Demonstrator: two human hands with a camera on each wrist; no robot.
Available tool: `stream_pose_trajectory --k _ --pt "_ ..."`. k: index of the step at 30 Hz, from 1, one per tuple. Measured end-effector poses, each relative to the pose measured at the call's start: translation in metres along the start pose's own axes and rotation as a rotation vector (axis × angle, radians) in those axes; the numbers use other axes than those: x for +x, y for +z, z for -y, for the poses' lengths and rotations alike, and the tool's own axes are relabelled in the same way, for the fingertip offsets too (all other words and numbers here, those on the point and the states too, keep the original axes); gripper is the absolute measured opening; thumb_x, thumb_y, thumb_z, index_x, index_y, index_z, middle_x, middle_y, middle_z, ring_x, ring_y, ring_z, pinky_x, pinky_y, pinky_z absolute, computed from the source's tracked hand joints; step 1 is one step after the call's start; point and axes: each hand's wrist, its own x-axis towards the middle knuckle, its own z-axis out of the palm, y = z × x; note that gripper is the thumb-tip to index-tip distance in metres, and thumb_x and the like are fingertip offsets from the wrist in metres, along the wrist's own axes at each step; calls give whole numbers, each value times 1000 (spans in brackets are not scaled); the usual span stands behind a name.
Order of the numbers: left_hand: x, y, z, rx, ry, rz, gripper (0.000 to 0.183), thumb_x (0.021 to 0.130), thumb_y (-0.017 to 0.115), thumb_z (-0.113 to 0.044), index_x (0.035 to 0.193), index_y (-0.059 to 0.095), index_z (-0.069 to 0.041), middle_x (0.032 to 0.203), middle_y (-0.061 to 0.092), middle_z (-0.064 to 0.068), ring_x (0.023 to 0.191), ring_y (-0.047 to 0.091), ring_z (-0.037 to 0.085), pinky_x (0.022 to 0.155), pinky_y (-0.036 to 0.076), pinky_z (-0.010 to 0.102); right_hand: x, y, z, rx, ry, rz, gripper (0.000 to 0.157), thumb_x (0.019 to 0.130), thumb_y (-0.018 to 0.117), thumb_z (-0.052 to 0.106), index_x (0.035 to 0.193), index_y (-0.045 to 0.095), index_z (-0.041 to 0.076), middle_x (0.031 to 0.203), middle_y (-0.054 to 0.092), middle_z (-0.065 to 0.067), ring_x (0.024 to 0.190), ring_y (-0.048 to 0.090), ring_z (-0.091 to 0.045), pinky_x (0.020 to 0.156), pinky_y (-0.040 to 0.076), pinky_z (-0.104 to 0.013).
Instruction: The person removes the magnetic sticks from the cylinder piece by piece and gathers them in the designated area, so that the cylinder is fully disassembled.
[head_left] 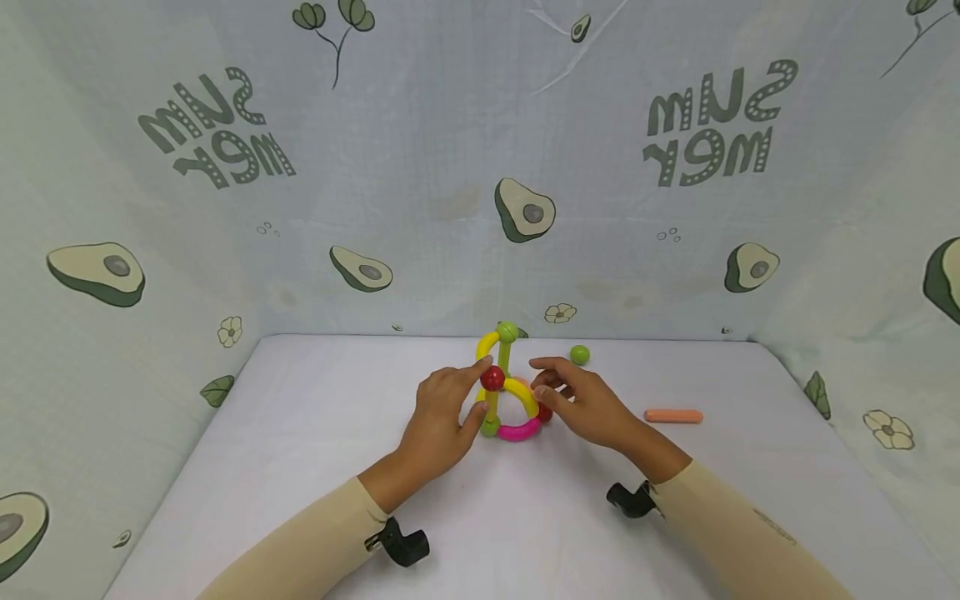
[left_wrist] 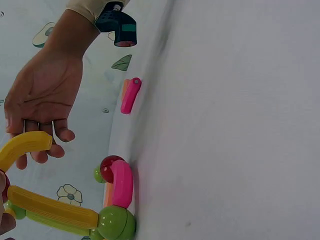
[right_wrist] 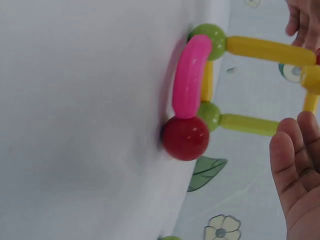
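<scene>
Head view, ball-and-rod structure [head_left: 491, 407]: stood toward the far side of the table [head_left: 345, 417], between the two hands.
Head view, left hand [head_left: 442, 417]: placed on the structure's left; the upper red ball [head_left: 492, 377] is touched by a fingertip, with thumb and forefinger spread apart; whether a true grip is made cannot be told.
Head view, right hand [head_left: 585, 408]: held on the structure's right, thumb and fingers apart and loosely bent, nothing seen gripped.
Head view, curved yellow rod [head_left: 524, 393]: its long axis is bent from the upper red ball rightward, then down toward the lower red ball [head_left: 545, 412]; the bend is lined up between the hands.
Head view, loose pieces: a green ball [head_left: 580, 355] is seen on the far side of the right hand, an orange rod [head_left: 673, 416] to its right.
Left wrist view, free end: the curved rod is joined at the upper red ball only; its open end is turned downward, and a clear gap is left above the lower red ball.
Left wrist view, nearer hand: the open end is overlapped with the right hand's fingers, so contact cannot be judged; the joined end is neighboured by the left hand.
Right wrist view, right-hand fingers: extended beside the structure, the lower red ball well apart from them and lower down.
Right wrist view, pink rod [right_wrist: 191, 75]: curved along the base, between a green corner ball [right_wrist: 209, 42] and the lower red ball.
</scene>
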Motion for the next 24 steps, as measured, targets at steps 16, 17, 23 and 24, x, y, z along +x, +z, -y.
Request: stream_pose_trajectory --k 16,17,23,24 --pt "14 8 -10 91 -29 -3 48 95 76 -27 140 62 -17 109 73 -3 108 59 22 100 44 44 -11 -1 15 -22 -162 165 75 90 79 11 155 42 13 103 65 9 92 62 -14 75 57 -32" --pt "14 9 -11 91 -34 -5 47 95 76 -27 139 63 -17 109 73 -3 108 59 22 100 44 44 -11 0 17 -20 -157 180 78 89 81 12 156 41 14 103 64 9 92 62 -16 75 58 -32" --pt "16 10 -12 85 -44 -28 43 96 74 -28 137 64 -18 108 74 -2 106 60 22 99 45 45 -11 3 20 -8 -149 204 86 84 87 16 157 41 15 104 63 8 91 64 -23 76 59 -38" --pt "16 10 -12 81 -45 -33 43 96 75 -27 137 64 -18 107 74 -2 106 60 23 98 45 45 -10 3 20 -6 -151 200 87 84 87 16 157 41 14 103 63 8 91 64 -24 76 59 -38"
